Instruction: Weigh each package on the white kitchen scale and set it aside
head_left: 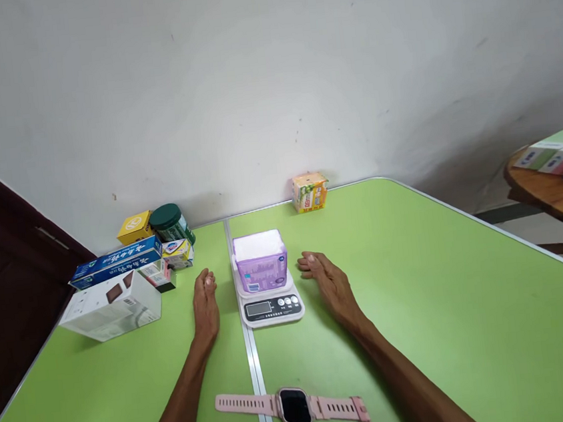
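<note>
A purple and white packet (260, 262) stands on a small white kitchen scale (271, 306) in the middle of the green table (422, 303). My left hand (205, 304) lies flat on the table just left of the scale, fingers stretched out, holding nothing. My right hand (328, 283) rests flat just right of the scale, fingers out and empty. Neither hand touches the packet. A pink smartwatch (294, 408) lies flat on the table between my forearms, near the front edge.
At the back left sits a cluster of boxes: a white carton (113, 308), a long blue box (116, 262), a yellow box (134, 227), a green-lidded jar (171, 222). A yellow-orange carton (309, 191) stands by the wall. A wooden round table (556, 199) with boxes is at right.
</note>
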